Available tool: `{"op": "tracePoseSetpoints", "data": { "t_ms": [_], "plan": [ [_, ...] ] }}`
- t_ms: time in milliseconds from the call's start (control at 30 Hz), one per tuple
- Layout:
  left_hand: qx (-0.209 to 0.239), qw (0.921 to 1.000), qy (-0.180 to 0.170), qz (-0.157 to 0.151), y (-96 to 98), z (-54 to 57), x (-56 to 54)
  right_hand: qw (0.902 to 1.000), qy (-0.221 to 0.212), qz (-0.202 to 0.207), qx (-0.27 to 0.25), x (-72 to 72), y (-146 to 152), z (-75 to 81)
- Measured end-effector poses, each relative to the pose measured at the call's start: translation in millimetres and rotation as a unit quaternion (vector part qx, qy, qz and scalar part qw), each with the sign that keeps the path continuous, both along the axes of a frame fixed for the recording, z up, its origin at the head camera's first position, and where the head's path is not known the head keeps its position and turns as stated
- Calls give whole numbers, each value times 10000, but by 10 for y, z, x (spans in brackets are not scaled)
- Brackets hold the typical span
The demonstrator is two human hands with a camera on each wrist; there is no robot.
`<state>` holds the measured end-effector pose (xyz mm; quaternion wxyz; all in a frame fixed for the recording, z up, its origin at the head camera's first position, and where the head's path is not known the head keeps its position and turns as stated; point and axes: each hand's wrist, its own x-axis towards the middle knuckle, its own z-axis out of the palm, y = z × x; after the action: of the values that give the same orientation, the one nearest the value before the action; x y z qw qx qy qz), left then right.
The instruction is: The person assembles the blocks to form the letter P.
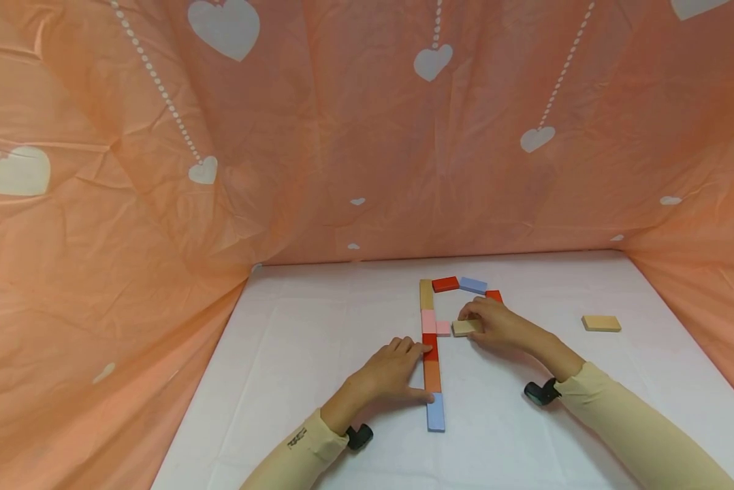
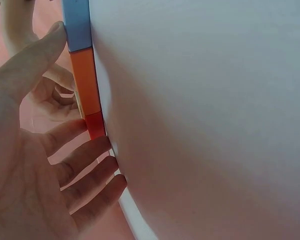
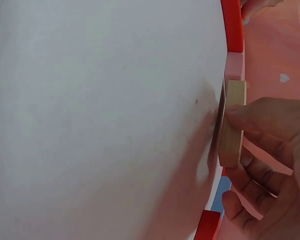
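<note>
My right hand (image 1: 494, 321) pinches a plain wooden block (image 1: 463, 329) between thumb and fingers, just right of a short pink block (image 1: 443, 329). In the right wrist view the wooden block (image 3: 232, 130) lies close to the table. My left hand (image 1: 388, 373) has its fingers spread beside a straight column of blocks. A fingertip touches the red block (image 1: 430, 350), and the thumb touches the blue block (image 1: 436, 415) at the near end. Between these two sits an orange block (image 1: 432, 378). Farther up the column are a pink block (image 1: 428, 320) and a wooden-coloured block (image 1: 426, 295).
From the column's far end, a red block (image 1: 445, 284), a light blue block (image 1: 473, 285) and another red block (image 1: 494, 295) curve right. A lone wooden block (image 1: 601, 323) lies at the right of the white table (image 1: 318, 313). An orange curtain (image 1: 367, 150) hangs behind.
</note>
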<state>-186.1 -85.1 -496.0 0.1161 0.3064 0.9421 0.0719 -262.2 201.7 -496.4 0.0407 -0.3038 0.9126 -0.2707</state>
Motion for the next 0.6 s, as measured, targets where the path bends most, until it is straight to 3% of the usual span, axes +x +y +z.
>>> {"op": "tracePoseSetpoints", "data": {
  "t_ms": [600],
  "plan": [
    [32,10000,16,5,1,-5,-6,10000,57,70,11,-64,-28,-57]
  ]
}}
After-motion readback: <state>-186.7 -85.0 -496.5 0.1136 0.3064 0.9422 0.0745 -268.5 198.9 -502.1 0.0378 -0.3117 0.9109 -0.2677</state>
